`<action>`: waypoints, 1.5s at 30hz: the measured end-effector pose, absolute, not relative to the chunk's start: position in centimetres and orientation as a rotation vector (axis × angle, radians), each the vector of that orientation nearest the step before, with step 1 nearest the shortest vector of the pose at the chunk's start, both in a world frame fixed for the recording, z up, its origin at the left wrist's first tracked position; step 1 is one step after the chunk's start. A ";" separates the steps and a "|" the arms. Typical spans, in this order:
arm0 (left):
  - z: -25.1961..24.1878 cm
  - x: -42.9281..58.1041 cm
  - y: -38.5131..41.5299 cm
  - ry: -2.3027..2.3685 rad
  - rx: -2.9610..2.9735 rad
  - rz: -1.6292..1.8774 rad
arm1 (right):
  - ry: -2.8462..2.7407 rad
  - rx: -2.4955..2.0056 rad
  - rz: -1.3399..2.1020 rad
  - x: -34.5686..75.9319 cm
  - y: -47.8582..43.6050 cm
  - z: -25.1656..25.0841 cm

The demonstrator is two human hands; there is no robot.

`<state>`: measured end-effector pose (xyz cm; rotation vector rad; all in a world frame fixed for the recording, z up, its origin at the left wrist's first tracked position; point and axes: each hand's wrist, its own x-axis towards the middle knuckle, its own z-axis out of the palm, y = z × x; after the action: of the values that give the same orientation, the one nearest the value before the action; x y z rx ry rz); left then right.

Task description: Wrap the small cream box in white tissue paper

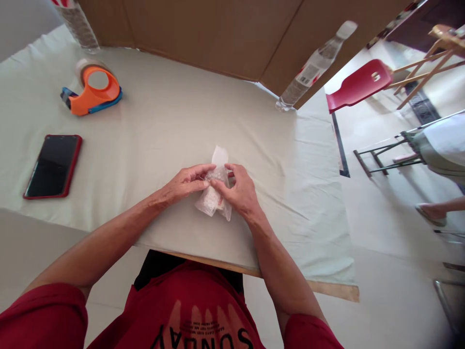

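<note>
A small bundle of clear bubble wrap (210,199) lies near the table's front edge, with a whitish flap sticking out at its far end. My left hand (187,182) grips it from the left, thumb and fingers closed on the wrap. From the right, my right hand (240,189) curls round it, its thumb pressing on top close to the left thumb. A hint of red print shows near the right fingers; what is inside the wrap I cannot make out.
An orange tape dispenser (96,89) and a red-cased phone (54,166) lie to the left on the cloth-covered table (152,121). Water bottles (312,68) stand against a cardboard panel (203,34) at the back. On the right are a red chair (361,85) and a seated person (446,145).
</note>
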<state>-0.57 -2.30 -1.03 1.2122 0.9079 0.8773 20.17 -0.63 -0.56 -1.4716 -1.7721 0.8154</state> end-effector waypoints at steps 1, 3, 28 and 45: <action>-1.1 -0.6 -2.3 0.913 1.205 0.904 | -1.777 -1.495 0.754 20.2 -0.6 -0.8; -1.1 -0.7 -2.1 0.937 1.197 0.976 | -1.711 -1.508 0.717 20.6 -0.2 -1.3; -0.2 -1.8 -0.8 1.539 1.090 1.119 | -1.351 -1.415 0.785 23.7 3.1 -3.7; -0.6 -2.4 -1.1 1.901 1.627 0.929 | -2.089 -1.382 0.666 21.9 0.2 -1.3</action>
<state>-2.44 -1.08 -0.57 1.6275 1.9010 0.9289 21.90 0.23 -1.31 -1.3818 -2.0892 0.6660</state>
